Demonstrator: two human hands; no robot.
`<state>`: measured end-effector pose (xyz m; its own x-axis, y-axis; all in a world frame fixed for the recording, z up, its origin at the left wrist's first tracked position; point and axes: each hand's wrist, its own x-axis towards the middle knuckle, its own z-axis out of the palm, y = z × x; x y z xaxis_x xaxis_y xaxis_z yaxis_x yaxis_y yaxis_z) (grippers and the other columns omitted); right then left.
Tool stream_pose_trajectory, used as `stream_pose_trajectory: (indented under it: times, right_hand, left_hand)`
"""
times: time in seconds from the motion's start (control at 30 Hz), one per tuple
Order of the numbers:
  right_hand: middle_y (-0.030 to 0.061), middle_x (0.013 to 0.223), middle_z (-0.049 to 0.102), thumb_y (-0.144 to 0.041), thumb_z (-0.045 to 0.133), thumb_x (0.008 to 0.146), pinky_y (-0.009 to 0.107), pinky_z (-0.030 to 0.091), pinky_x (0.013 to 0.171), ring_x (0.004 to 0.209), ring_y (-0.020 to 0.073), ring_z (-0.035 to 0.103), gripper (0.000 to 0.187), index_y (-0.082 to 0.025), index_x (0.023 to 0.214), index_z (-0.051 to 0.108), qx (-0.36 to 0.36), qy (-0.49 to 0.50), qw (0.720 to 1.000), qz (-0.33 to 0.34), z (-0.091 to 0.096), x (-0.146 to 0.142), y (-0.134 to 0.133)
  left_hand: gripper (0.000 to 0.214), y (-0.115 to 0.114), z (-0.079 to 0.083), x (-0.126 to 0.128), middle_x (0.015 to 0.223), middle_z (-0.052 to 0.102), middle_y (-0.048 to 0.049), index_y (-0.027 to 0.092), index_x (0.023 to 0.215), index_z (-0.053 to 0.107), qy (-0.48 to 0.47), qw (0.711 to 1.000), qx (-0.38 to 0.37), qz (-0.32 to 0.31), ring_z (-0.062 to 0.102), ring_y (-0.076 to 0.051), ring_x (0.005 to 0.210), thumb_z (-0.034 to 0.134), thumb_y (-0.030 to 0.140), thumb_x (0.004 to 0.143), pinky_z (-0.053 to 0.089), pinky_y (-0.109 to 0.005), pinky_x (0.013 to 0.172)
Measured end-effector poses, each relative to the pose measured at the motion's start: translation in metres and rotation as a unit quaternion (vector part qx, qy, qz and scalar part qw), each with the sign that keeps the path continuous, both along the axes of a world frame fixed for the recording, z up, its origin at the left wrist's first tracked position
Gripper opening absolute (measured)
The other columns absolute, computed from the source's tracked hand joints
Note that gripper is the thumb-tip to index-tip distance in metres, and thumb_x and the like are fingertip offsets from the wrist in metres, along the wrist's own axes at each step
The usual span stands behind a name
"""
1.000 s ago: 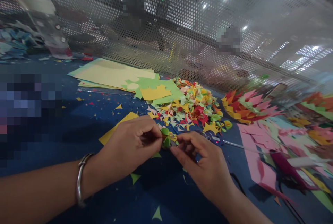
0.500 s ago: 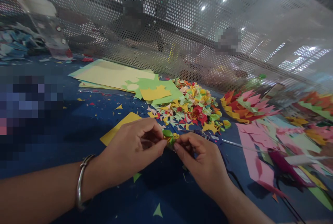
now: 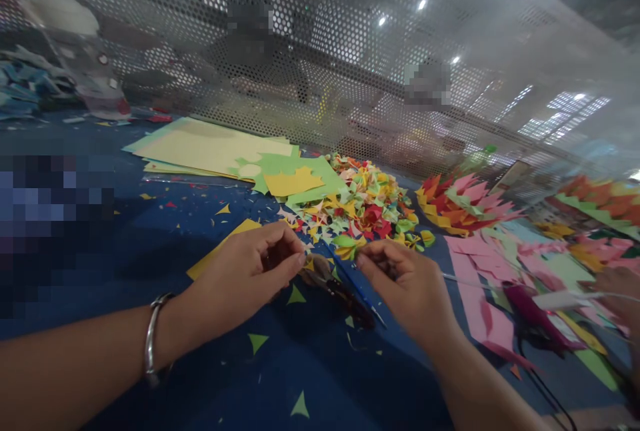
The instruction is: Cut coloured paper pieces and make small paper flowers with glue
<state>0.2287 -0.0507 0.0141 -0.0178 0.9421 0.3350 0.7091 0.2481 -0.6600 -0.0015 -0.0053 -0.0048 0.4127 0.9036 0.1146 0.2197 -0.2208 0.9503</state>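
Observation:
My right hand [image 3: 403,281] is closed in a pinch on a small folded paper flower [image 3: 346,245] of green and yellow. My left hand [image 3: 255,261] is also pinched closed, apart from the right; a speck of yellow shows by its fingertips, too small to name. On the blue table between the hands lie a slim blue pen [image 3: 361,291] and a dark tool [image 3: 333,282], perhaps scissors, its shape unclear. Just beyond my hands spreads a heap of small coloured paper pieces [image 3: 373,201]. Part of a yellow paper sheet [image 3: 215,251] sticks out behind my left hand.
Stacked paper sheets [image 3: 195,144] lie at the back left, near a clear plastic cup [image 3: 90,71]. To the right are layered paper crowns [image 3: 460,201], pink paper [image 3: 480,291] and a purple glue gun [image 3: 537,317]. Another person's hand [image 3: 617,291] is at the right edge. A perforated screen [image 3: 320,51] stands behind.
My hands have moved apart. The paper flower that was between both hands is now at the right fingertips, and the pen and dark tool have come into sight. Another person's hand shows more at right.

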Motion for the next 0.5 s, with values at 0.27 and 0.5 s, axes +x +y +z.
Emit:
stream_pose_trajectory:
  times: [0.27,0.5]
  right_hand:
    - [0.0032,0.069,0.071,-0.043,0.062,0.085,0.027,0.047,0.053,0.053,0.0152,0.06,0.028,-0.018,0.085,0.073,-0.01,-0.06,0.985,-0.163,0.035,0.066,0.035]
    - [0.0106,0.109,0.074,-0.033,0.065,0.096,0.038,0.059,0.076,0.088,0.0244,0.071,0.025,-0.013,0.111,0.072,-0.138,-0.133,0.947,-0.259,0.033,0.127,0.08]
  left_hand:
    - [0.016,-0.001,0.003,-0.002,0.058,0.054,0.0059,0.022,0.082,0.059,0.021,1.0,0.007,-0.014,0.05,-0.009,0.047,0.058,0.034,0.092,0.04,-0.021,0.045]
    - [0.018,-0.001,0.005,-0.004,0.054,0.057,0.0055,0.022,0.08,0.059,0.036,0.999,0.035,-0.001,0.054,-0.011,0.045,0.058,0.037,0.091,0.042,-0.022,0.045]
